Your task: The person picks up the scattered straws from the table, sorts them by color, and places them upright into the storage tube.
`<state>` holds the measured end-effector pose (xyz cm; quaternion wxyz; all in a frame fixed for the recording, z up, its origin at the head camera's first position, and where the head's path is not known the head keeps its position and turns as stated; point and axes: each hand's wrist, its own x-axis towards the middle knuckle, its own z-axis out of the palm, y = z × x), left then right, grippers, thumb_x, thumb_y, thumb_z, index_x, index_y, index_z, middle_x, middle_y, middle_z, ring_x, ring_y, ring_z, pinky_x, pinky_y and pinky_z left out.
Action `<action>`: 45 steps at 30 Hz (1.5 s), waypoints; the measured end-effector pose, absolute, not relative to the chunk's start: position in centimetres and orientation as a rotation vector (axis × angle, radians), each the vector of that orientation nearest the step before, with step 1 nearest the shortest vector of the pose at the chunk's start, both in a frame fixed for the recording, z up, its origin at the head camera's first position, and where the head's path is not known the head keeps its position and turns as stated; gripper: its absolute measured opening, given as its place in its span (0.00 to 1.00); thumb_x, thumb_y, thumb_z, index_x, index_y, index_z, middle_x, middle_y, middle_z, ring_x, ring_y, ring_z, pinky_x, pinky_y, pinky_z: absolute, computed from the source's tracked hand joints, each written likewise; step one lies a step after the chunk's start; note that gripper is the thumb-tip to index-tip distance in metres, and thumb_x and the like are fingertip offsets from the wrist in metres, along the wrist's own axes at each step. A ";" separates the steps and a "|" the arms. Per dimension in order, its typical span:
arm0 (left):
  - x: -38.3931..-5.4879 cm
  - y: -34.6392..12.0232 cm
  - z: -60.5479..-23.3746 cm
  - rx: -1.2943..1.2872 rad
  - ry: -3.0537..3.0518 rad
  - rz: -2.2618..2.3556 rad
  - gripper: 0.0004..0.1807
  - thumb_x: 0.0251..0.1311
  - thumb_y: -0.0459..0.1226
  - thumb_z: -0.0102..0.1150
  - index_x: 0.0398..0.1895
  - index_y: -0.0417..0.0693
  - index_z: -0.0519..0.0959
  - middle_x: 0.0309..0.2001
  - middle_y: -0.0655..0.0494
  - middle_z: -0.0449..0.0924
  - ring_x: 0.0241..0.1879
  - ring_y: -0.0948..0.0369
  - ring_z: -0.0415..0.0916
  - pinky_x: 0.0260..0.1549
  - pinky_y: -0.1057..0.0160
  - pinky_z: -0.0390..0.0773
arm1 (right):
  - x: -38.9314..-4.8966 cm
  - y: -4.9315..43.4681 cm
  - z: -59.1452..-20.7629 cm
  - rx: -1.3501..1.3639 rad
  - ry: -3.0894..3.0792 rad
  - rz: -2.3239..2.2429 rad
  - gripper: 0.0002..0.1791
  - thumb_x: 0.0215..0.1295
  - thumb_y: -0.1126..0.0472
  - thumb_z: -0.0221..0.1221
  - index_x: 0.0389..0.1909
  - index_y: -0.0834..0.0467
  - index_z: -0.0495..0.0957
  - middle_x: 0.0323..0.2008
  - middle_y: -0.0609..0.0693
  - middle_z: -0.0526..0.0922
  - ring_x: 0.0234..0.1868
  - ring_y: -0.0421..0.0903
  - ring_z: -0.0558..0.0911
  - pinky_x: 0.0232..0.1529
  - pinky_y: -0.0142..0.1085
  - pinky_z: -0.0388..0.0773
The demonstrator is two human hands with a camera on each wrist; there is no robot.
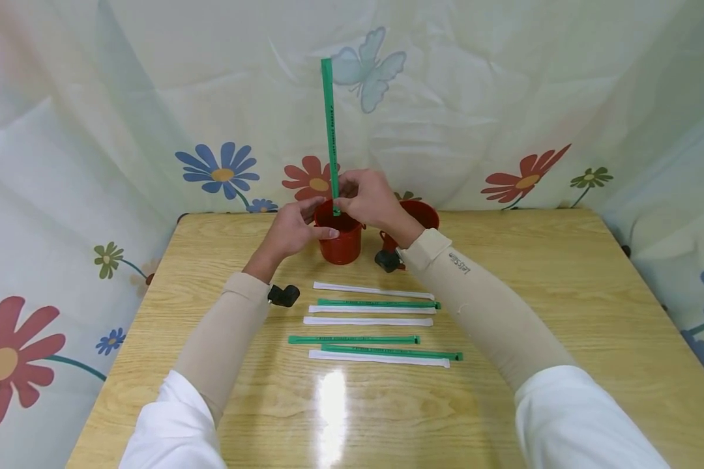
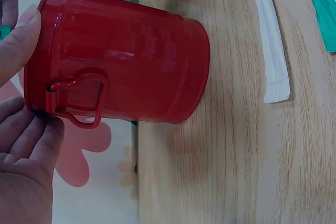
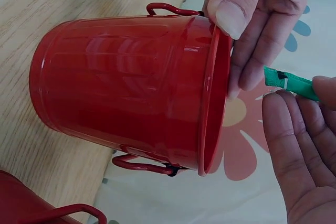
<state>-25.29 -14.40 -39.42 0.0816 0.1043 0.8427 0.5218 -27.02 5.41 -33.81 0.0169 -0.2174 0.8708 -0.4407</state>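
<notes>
Head view: left hand grips red bucket at rim, thumb and fingers curved partway round it. Right hand pinches green straw near lower end, holding it upright over bucket. Other bucket partly behind right wrist. White straws and green straws lie across table.

Left wrist view: thumb and fingertips at rim; bucket handle against side.

Right wrist view: straw tip just beyond bucket mouth, apart from rim.

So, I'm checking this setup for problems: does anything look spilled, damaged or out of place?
Nothing looks spilled or damaged. The only slight untidiness is in the wrapped straws on the wooden table: their ends don't line up and they aren't quite parallel. The red bucket the left hand holds stands upright.
</notes>
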 end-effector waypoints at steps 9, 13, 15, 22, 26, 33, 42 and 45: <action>-25.5 -14.5 -39.5 0.321 2.518 1.559 0.41 0.62 0.40 0.74 0.78 0.47 0.68 0.73 0.50 0.75 0.74 0.51 0.72 0.72 0.51 0.75 | -27.0 5.4 -33.7 -0.654 2.699 -1.369 0.09 0.69 0.66 0.65 0.48 0.65 0.85 0.40 0.59 0.87 0.41 0.52 0.83 0.48 0.45 0.87; -25.4 -14.5 -39.4 0.309 2.517 1.555 0.42 0.62 0.40 0.75 0.78 0.47 0.67 0.73 0.50 0.75 0.74 0.51 0.72 0.72 0.51 0.75 | -27.1 5.4 -33.7 -0.653 2.700 -1.381 0.10 0.69 0.66 0.65 0.48 0.64 0.85 0.41 0.59 0.87 0.42 0.53 0.84 0.50 0.46 0.87; -25.4 -14.5 -39.4 0.308 2.514 1.556 0.42 0.62 0.41 0.75 0.78 0.47 0.67 0.74 0.50 0.74 0.75 0.50 0.71 0.72 0.51 0.74 | -27.1 5.4 -33.7 -0.660 2.700 -1.391 0.10 0.69 0.66 0.65 0.48 0.65 0.85 0.42 0.60 0.87 0.43 0.54 0.84 0.51 0.46 0.87; -25.4 -14.3 -39.4 0.334 2.505 1.559 0.40 0.62 0.39 0.74 0.77 0.47 0.69 0.73 0.50 0.75 0.75 0.48 0.71 0.73 0.49 0.73 | -27.2 6.4 -34.1 -0.597 2.731 -1.435 0.12 0.70 0.64 0.65 0.50 0.65 0.84 0.46 0.60 0.87 0.47 0.54 0.85 0.53 0.46 0.86; -25.4 -14.4 -39.3 0.343 2.514 1.564 0.40 0.63 0.39 0.74 0.78 0.47 0.68 0.73 0.49 0.74 0.75 0.47 0.70 0.73 0.48 0.72 | -26.7 7.3 -33.8 -0.606 2.714 -1.493 0.11 0.69 0.64 0.66 0.49 0.63 0.85 0.45 0.60 0.88 0.45 0.54 0.85 0.52 0.45 0.86; -25.4 -14.3 -39.3 0.328 2.518 1.535 0.41 0.63 0.39 0.74 0.78 0.47 0.67 0.74 0.50 0.73 0.76 0.48 0.69 0.72 0.49 0.73 | -25.9 9.0 -33.9 -0.642 2.682 -1.488 0.10 0.69 0.64 0.66 0.49 0.61 0.87 0.43 0.57 0.89 0.42 0.51 0.85 0.49 0.43 0.85; -25.4 -14.4 -39.1 0.345 2.509 1.553 0.39 0.63 0.38 0.73 0.77 0.46 0.69 0.72 0.49 0.76 0.74 0.46 0.72 0.71 0.47 0.76 | -24.0 10.7 -34.0 -0.750 2.637 -1.485 0.08 0.66 0.67 0.69 0.44 0.61 0.89 0.40 0.58 0.90 0.39 0.50 0.87 0.45 0.31 0.85; -25.3 -14.3 -39.1 0.338 2.514 1.560 0.40 0.63 0.38 0.74 0.77 0.47 0.69 0.71 0.49 0.77 0.74 0.47 0.72 0.70 0.48 0.76 | -23.3 11.4 -34.1 -0.783 2.632 -1.477 0.07 0.65 0.68 0.69 0.43 0.62 0.89 0.40 0.58 0.91 0.38 0.49 0.88 0.44 0.28 0.85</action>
